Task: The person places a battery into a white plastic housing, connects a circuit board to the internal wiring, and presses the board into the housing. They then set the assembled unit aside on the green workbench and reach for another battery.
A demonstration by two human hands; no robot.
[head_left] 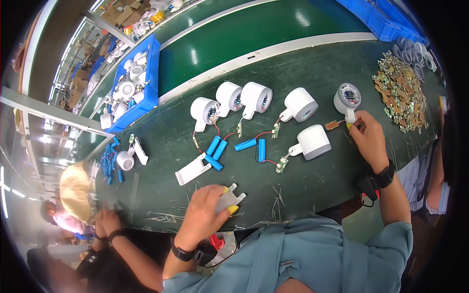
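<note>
My left hand [202,210], with yellow covers on its fingertips, is closed around a pale grey-white plastic handle shell [229,199] near the table's front edge. My right hand [369,136] pinches the short neck of a white round fan head [348,99], whose open end shows a wired inside. A small brown circuit board [332,125] hangs by wires beside that neck. Between my hands lie more white fan heads [314,141] with wires and small green circuit boards [282,165]. Blue cylindrical batteries [213,162] rest next to an open white handle shell [193,170].
At the far right are a heap of small circuit boards [401,90] and grey rings [413,52]. A blue crate [155,73] of white parts stands at the left, near loose blue batteries [108,158]. Another person's hands [107,222] are at the lower left. A pale rail [264,56] borders the green conveyor.
</note>
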